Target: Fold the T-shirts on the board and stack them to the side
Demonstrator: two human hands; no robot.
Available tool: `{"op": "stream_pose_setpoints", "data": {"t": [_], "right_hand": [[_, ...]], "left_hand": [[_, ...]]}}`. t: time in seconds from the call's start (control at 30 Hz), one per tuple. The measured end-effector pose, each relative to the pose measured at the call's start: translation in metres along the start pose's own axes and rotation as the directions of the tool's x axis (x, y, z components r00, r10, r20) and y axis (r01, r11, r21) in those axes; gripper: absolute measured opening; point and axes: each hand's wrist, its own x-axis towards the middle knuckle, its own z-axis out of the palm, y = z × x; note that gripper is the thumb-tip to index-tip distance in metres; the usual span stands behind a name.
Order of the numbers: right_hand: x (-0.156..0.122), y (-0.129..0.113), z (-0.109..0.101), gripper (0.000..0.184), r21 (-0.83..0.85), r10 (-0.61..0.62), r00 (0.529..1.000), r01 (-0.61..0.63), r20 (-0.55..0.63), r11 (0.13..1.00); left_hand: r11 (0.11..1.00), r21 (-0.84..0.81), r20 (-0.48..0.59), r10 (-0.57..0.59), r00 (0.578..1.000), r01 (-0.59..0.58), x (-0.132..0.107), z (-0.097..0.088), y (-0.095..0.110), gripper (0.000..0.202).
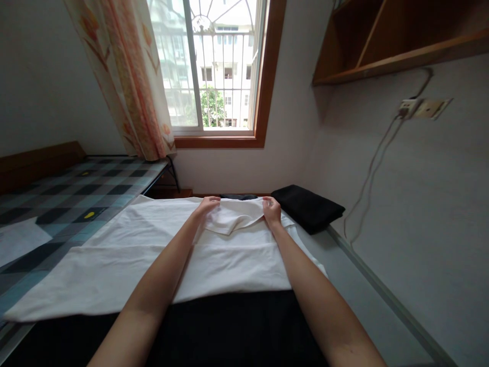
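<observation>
A white cloth (160, 255) lies spread over a bed, on top of a dark sheet (229, 326). Both my arms reach forward to its far edge. My left hand (206, 206) rests on the far edge of the cloth with its fingers curled over the fabric. My right hand (272, 210) pinches the same edge a little to the right. Between the two hands a flap of the white cloth (231, 220) is folded back toward me, forming a drooping corner.
A folded black cloth (307, 206) lies at the far right of the bed beside the wall. A checked blue and grey mattress (76, 188) extends to the left. A window (214, 66) with an orange curtain (126, 76) is ahead. A wooden shelf (397, 41) and a wall socket (424, 108) are on the right.
</observation>
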Motion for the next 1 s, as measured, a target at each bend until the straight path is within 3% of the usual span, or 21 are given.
{"op": "stream_pose_setpoints", "data": {"t": [0.13,0.33,0.53,0.63,0.77,1.0], "right_hand": [[-0.001,-0.004,-0.002,0.036,-0.142,-0.071,0.996,0.078,0.053,0.987],[0.009,0.003,-0.003,0.048,-0.106,-0.241,0.955,0.262,0.175,0.959],[0.011,0.01,-0.005,0.053,-0.183,-0.133,0.967,0.174,0.219,0.968],[0.007,0.003,-0.008,0.041,-0.268,-0.103,0.965,0.168,0.243,0.949],[0.005,-0.005,-0.012,0.028,-0.337,-0.027,0.97,0.11,0.24,0.935],[0.011,0.0,-0.012,0.04,-0.31,0.071,0.969,0.006,0.235,0.951]], "left_hand": [[0.997,-0.07,0.004,0.04,0.999,-0.04,-0.001,0.001,-0.002,0.047],[0.95,-0.289,-0.017,0.12,0.993,-0.12,0.009,0.002,-0.013,0.075],[0.943,-0.292,-0.032,0.155,0.987,-0.157,0.014,0.0,-0.021,0.08],[0.97,-0.202,-0.008,0.138,0.99,-0.137,0.011,-0.002,-0.02,0.065],[0.99,-0.093,-0.073,0.1,0.992,-0.106,0.006,-0.001,-0.016,0.059],[0.997,-0.009,-0.097,0.074,0.992,-0.076,-0.001,-0.003,-0.008,0.059]]}}
